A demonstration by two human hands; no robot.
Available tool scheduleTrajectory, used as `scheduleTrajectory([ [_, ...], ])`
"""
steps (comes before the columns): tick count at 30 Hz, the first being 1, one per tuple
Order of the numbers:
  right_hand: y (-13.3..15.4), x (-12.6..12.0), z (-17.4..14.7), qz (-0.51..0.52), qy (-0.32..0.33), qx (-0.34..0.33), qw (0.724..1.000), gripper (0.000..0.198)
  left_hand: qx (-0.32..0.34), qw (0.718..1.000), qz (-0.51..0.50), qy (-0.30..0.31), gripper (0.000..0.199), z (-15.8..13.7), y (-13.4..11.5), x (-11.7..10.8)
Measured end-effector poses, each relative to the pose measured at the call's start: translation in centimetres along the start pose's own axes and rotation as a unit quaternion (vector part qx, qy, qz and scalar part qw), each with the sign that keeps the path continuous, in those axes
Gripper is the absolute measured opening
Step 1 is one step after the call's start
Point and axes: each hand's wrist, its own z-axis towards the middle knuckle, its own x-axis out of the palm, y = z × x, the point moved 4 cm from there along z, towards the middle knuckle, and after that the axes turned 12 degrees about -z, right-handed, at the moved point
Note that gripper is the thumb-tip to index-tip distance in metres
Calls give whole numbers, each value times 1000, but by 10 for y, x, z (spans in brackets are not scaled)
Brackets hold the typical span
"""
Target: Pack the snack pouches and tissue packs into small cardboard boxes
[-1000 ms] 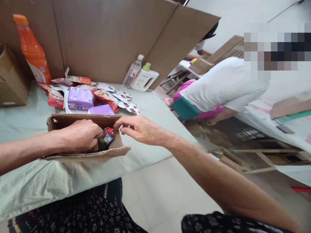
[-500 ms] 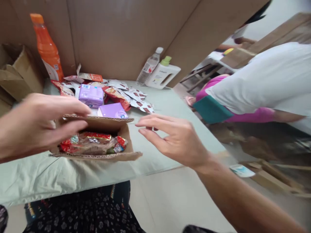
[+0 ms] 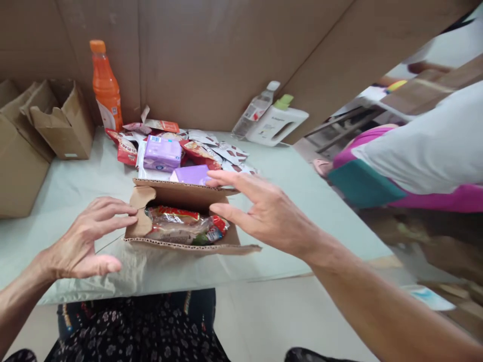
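Observation:
A small open cardboard box (image 3: 184, 195) stands near the front edge of the table. Inside lies a clear and red plastic food packet (image 3: 175, 226); what the packet contains is hard to make out. At the box's left end, my left hand (image 3: 88, 239) has its fingertips against the small side flap (image 3: 142, 211), which leans inward, and its thumb is spread away. My right hand (image 3: 267, 208) is over the right end of the box, thumb and fingers apart, holding nothing. Two purple tissue packs (image 3: 162, 152) are just behind the box, one partly hidden by the back flap.
Red and white snack sachets (image 3: 202, 153) are piled behind the box. An orange drink bottle (image 3: 106, 90), a clear water bottle (image 3: 256, 110) and a white jug (image 3: 277, 120) stand along the cardboard wall. Open cartons (image 3: 70, 120) are at left; a person in white (image 3: 430, 141) is at right.
My left hand has drawn back from above the box to its left end, where the side flap now shows folded inward. My right hand has come over the right end. The view has shifted left.

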Motion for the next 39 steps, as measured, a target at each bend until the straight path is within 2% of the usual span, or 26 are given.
scheduleTrajectory([
  [4,5,4,-11,16,39,-9,999,28,64,997,45,-13,39,12,-4,4],
  [7,4,8,-10,22,54,-10,998,31,72,997,14,-8,22,20,0,15],
  [9,1,10,-9,37,77,-18,996,33,56,998,16,-14,17,22,4,22],
  [12,-6,8,-13,88,115,-35,989,40,-3,993,65,-95,27,17,9,25],
  [14,-11,5,-19,114,125,-40,985,45,-27,979,111,-168,44,11,9,24],
  [16,-13,5,-25,109,126,-43,985,48,-28,967,154,-203,61,9,8,24],
  [18,-14,12,-29,69,108,-38,991,48,-14,969,169,-180,58,11,11,27],
  [21,-11,27,-34,0,52,-41,998,38,5,986,129,-109,39,18,18,31],
  [23,-9,36,-42,-26,19,-56,998,33,15,990,112,-89,36,20,20,32],
  [27,-8,44,-69,-44,-35,-93,994,38,33,991,117,-64,37,13,21,32],
  [31,-8,50,-84,-63,1,-141,988,62,41,990,129,-47,41,9,25,31],
  [35,-10,50,-77,-104,19,-153,983,51,46,987,149,-38,44,9,30,31],
  [39,-14,55,-68,-58,35,-168,984,54,41,986,158,-19,49,6,32,30],
])
